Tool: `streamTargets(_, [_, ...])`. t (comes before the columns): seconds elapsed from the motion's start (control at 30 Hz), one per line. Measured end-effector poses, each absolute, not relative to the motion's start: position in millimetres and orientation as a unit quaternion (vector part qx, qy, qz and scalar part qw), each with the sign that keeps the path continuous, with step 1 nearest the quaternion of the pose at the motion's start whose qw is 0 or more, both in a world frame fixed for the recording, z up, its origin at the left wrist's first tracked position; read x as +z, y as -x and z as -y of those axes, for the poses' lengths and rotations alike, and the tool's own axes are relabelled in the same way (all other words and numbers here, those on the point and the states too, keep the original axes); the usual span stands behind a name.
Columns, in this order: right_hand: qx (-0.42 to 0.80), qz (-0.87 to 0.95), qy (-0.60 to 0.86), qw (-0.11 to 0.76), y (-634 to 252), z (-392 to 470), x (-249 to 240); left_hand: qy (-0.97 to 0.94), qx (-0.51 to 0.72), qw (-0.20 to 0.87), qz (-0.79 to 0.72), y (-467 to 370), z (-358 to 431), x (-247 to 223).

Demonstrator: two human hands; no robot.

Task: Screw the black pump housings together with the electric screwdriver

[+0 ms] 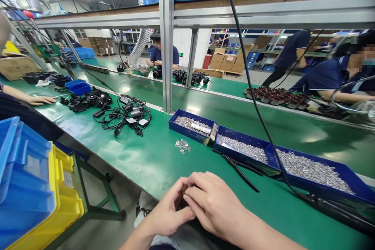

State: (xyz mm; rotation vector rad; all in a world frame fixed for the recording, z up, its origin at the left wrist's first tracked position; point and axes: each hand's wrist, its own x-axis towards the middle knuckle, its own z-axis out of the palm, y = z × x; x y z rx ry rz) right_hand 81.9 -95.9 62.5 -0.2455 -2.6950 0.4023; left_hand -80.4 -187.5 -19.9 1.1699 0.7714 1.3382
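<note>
My left hand (171, 209) and my right hand (209, 203) meet at the front edge of the green table (146, 156). Their fingers curl together around something dark that is mostly hidden between them. Just beyond them lies a small pile of metal rings (183, 145). A blue bin of small metal parts (187, 122) stands behind the rings. To its right come a second blue bin (243, 146) with small silvery pieces and a third (316, 168) full of screws. Black-handled pliers (243, 172) lie in front of the bins.
Black cables with adapters (129, 115) and black parts (88, 99) lie to the left. Blue and yellow crates (63, 187) stand at the lower left. A metal post (166, 47) and a hanging black cable (252, 82) cross the view. A co-worker's hand (43, 100) rests at the left.
</note>
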Motion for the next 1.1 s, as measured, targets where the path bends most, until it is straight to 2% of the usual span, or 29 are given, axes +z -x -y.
streamTargets(0.2, [0.120, 0.969, 0.060, 0.208, -83.8, 103.1, 62.9, -0.482, 0.576, 0.569, -0.335, 80.8, 188.2, -16.3])
streamTargets(0.37, [0.173, 0.953, 0.106, 0.224, -81.5, 100.1, 59.7, -0.490, 0.576, 0.567, -0.325, 80.4, 187.9, -17.9])
streamTargets(0.57, [0.230, 0.956, 0.099, 0.153, -86.2, 94.5, 75.7, -0.489, 0.586, 0.563, -0.317, 78.9, 188.2, -22.6])
streamTargets(0.83, [0.199, 0.956, 0.086, 0.199, -82.4, 101.0, 70.2, -0.477, 0.579, 0.568, -0.340, 80.6, 192.1, -23.7])
streamTargets(1.1, [0.200, 0.960, 0.112, 0.159, -81.5, 104.5, 69.1, -0.461, 0.582, 0.576, -0.343, 82.1, 193.2, -26.8])
